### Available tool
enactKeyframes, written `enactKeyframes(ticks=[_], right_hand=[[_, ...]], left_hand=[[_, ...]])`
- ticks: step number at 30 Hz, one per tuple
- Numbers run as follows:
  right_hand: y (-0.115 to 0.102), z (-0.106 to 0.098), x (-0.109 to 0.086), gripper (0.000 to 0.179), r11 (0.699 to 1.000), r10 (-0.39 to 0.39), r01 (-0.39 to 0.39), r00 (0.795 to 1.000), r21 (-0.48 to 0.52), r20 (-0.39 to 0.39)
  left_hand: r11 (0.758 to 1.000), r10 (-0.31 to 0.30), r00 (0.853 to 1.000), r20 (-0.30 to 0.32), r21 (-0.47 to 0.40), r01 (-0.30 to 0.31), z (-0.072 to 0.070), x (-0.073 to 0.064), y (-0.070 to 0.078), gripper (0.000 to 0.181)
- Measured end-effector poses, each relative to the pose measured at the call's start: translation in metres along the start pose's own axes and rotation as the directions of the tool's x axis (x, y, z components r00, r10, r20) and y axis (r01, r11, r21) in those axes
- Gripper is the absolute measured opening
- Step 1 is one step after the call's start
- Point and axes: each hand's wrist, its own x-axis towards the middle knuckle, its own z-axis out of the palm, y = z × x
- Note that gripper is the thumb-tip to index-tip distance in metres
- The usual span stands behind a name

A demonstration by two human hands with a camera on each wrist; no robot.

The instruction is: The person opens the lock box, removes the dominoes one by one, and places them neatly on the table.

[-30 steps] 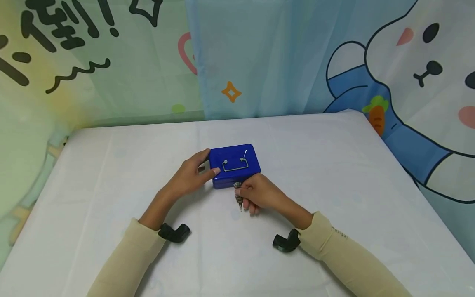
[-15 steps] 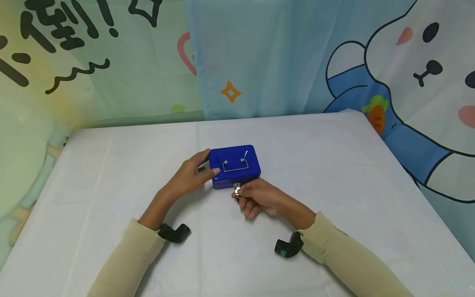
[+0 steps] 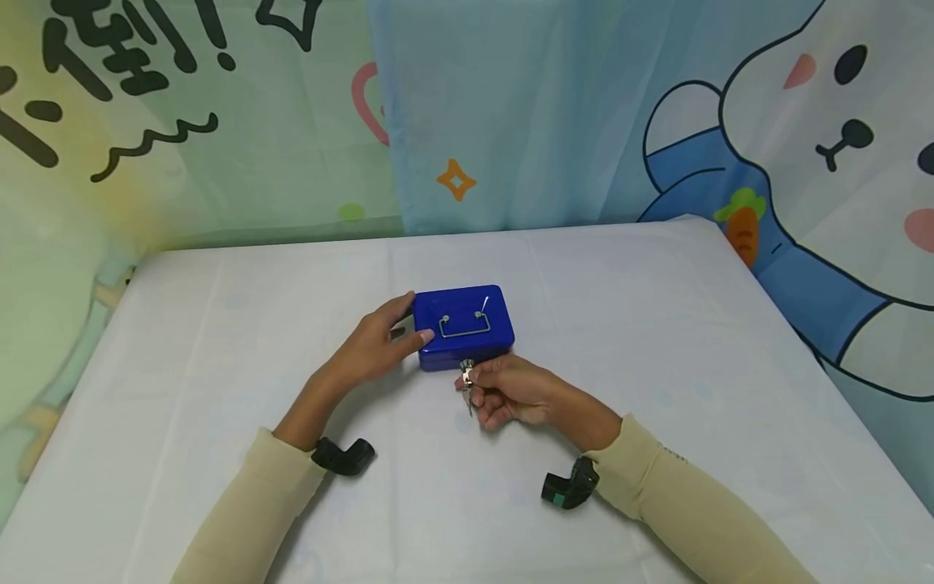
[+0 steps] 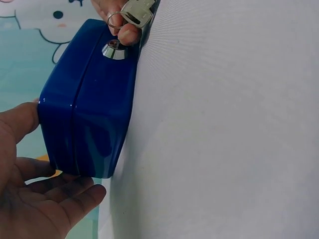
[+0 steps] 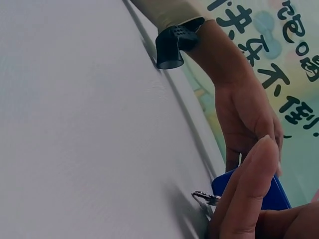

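Observation:
A blue metal cash box (image 3: 464, 328) with a wire handle on its lid sits on the white table. My left hand (image 3: 379, 341) holds its left end, thumb on the lid's near corner and fingers at the far side. At the box's front, my right hand (image 3: 514, 389) pinches a key (image 3: 468, 375) on a ring just by the round silver lock (image 4: 115, 50). Another key dangles below. In the left wrist view the key (image 4: 137, 12) shows its flat head. Whether a blade sits inside the lock is hidden by the fingers.
The white table (image 3: 292, 503) spreads around the box. Behind it hangs a printed curtain (image 3: 511, 113) with cartoon figures. Each wrist carries a black camera mount, the left mount (image 3: 343, 458) and the right mount (image 3: 571, 484), close above the cloth.
My right hand has turned at the lock, its wrist shifting slightly down and its fingers rolling into view. The dangling key swung up, then hangs down again. The left hand and box stay put.

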Motion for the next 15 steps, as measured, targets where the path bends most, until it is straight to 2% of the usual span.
enactKeyframes(ticks=[2,4,6,8,9,11,12,13,15], right_hand=[[0.0,0.0,0.0,0.031,1.0,-0.003,0.003,1.0,-0.007,0.006],[0.001,0.0,-0.002,0.031,0.998,-0.013,0.012,1.0,-0.054,-0.008],[0.0,0.0,-0.004,0.031,0.991,-0.03,0.026,0.999,-0.13,-0.029],[-0.001,-0.001,-0.009,0.03,0.966,-0.062,0.047,0.997,-0.255,-0.053],[-0.001,-0.001,-0.012,0.03,0.939,-0.089,0.06,0.994,-0.338,-0.07],[-0.003,-0.003,-0.018,0.029,0.865,-0.147,0.08,0.984,-0.496,-0.098],[-0.004,-0.004,-0.021,0.028,0.812,-0.184,0.087,0.977,-0.577,-0.111],[-0.005,-0.006,-0.024,0.027,0.746,-0.233,0.099,0.965,-0.658,-0.118],[-0.007,-0.011,-0.029,0.023,0.613,-0.343,0.13,0.932,-0.78,-0.115]], left_hand=[[1.0,-0.006,1.0,0.002,0.006,0.006,0.0,0.0,0.0,0.076],[1.0,-0.015,1.0,0.006,0.013,0.015,0.0,-0.001,0.0,0.076],[1.0,-0.024,1.0,0.01,0.013,0.024,-0.001,-0.002,0.0,0.077],[0.999,-0.03,0.999,0.011,0.014,0.03,-0.001,-0.002,0.001,0.077],[0.999,-0.031,0.999,0.011,0.011,0.031,-0.001,-0.002,0.001,0.078],[0.999,-0.032,0.999,0.01,0.006,0.032,-0.002,-0.002,0.002,0.078],[1.0,-0.03,1.0,0.009,0.005,0.03,-0.002,-0.002,0.002,0.078],[1.0,-0.028,1.0,0.009,0.004,0.028,-0.002,-0.002,0.002,0.078],[1.0,-0.026,1.0,0.01,0.001,0.026,-0.003,-0.002,0.002,0.078]])
